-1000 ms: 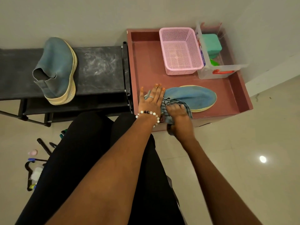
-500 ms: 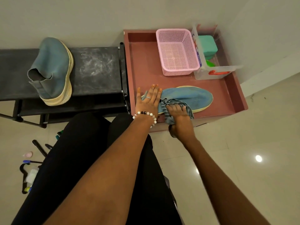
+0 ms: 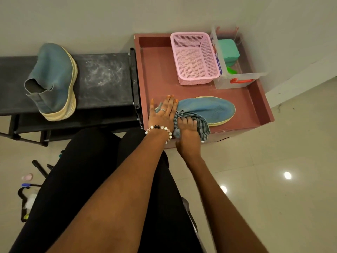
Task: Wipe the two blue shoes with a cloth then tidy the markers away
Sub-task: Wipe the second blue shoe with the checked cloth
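The black bench [image 3: 102, 79] at nine o'clock carries one blue shoe [image 3: 52, 79] on its side, sole toward three o'clock. Against it at twelve o'clock sits the red tray [image 3: 259, 105], holding the pink basket [image 3: 193, 57], a clear box [image 3: 235, 77] and the second blue shoe [image 3: 206, 108], which lies near the tray's six o'clock edge with its toe toward three o'clock.

Over the last second little has changed: the left hand [image 3: 163, 114] stays flat and spread on that shoe's heel, pinning it, while the right hand [image 3: 187, 130], fingers curled round the checked cloth [image 3: 200, 125], has slid a little toward six o'clock along the near side. The shoe itself has not shifted. So the wiping is probably mid-stroke on this shoe.

The markers [image 3: 39, 168] lie scattered on the floor at eight o'clock, partly hidden by the legs; their number is hard to tell. Tidying has not begun.
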### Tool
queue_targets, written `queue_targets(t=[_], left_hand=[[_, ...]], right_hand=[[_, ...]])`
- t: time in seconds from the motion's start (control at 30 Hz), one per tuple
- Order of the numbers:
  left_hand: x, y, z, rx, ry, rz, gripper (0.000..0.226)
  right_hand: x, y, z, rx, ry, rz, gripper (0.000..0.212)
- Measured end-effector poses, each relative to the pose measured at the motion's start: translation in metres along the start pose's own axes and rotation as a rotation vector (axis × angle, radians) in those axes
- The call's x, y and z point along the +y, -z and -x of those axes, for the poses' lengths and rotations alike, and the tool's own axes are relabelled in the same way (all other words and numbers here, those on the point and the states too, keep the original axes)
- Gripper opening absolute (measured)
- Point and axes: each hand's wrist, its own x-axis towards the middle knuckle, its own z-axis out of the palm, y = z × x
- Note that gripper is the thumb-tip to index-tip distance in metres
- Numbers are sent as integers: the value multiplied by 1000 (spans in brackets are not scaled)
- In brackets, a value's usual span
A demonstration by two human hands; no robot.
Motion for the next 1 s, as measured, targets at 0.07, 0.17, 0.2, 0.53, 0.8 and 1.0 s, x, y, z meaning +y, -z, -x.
queue_targets(t=[0.07,0.17,0.2,0.53,0.8,1.0], left_hand=[[-1,0,0,-3,-4,3,64],[-3,2,1,-30,-14,-7,90],[-3,2,0,-37,-20,-5,98],[0,3,2,4,0,-5,68],[-2,-1,0,-24,-6,-12,99],[-1,0,-1,-1,-8,-17,96]], right_hand=[[25,17,4,-52,130,-10,59],[65,37,1,-149,96,88,67],[78,43,2,-132,44,100,65],[1,13,-4,-20,-306,37,58],[107,47,3,-170,180,116,69],[149,66,-1,-144,35,269,54]])
